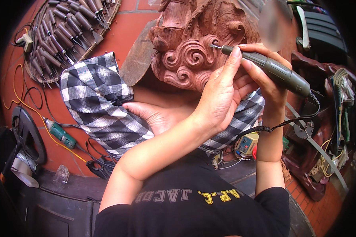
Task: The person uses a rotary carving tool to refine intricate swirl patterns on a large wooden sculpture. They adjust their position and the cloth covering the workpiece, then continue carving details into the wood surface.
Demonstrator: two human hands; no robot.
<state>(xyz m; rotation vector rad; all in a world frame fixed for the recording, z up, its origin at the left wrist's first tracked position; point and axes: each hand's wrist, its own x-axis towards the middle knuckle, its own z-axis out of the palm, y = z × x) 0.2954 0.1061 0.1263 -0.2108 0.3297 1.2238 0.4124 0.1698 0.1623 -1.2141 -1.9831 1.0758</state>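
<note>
My right hand (271, 73) grips a dark green rotary carving handpiece (281, 73), a coiled cord trailing from its rear end. The slim metal bit (215, 46) meets the reddish-brown wood carving (188, 57), at the upper right of a large spiral scroll. My left hand (221, 93) lies palm up below the handpiece; its thumb touches the tool's nose. The left fingers are loosely bent beside my right hand, the palm bare. The carving stands just beyond my crossed legs in checked trousers (95, 94), and a bare foot (158, 116) shows between them.
Many wooden-handled chisels (63, 33) lie on a woven tray at upper left. A flat brown board (138, 55) leans by the carving. At left are a green power tool (61, 133), cables and a dark disc (27, 134). A control box (246, 143) sits near my right forearm.
</note>
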